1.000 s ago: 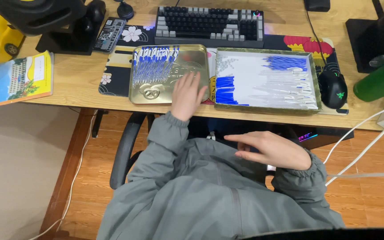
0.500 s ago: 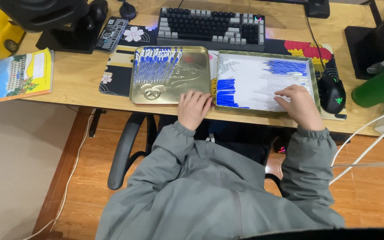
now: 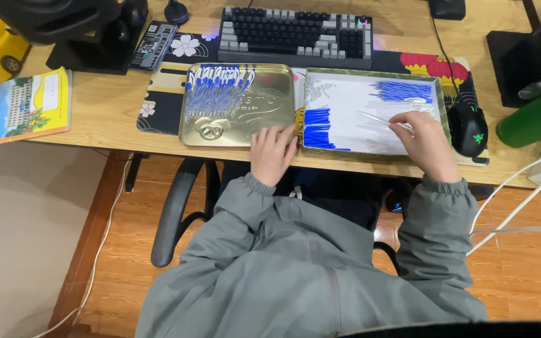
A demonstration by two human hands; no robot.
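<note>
Even indoor light, soft shadows, sharp focus, wide-angle edges

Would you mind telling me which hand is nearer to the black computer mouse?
Right. The right hand lies just left of the mouse; the left hand rests farther left, on the gold tray.

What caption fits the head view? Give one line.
Left hand rests on gold tin; right hand pinches a clear tube over white tray.

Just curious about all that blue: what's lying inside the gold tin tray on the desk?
Inside the gold tin tray lies a heap of blue-tipped pen parts at its far end; the rest shows bare embossed metal. The left hand covers its near right corner, so anything there is hidden.
</note>
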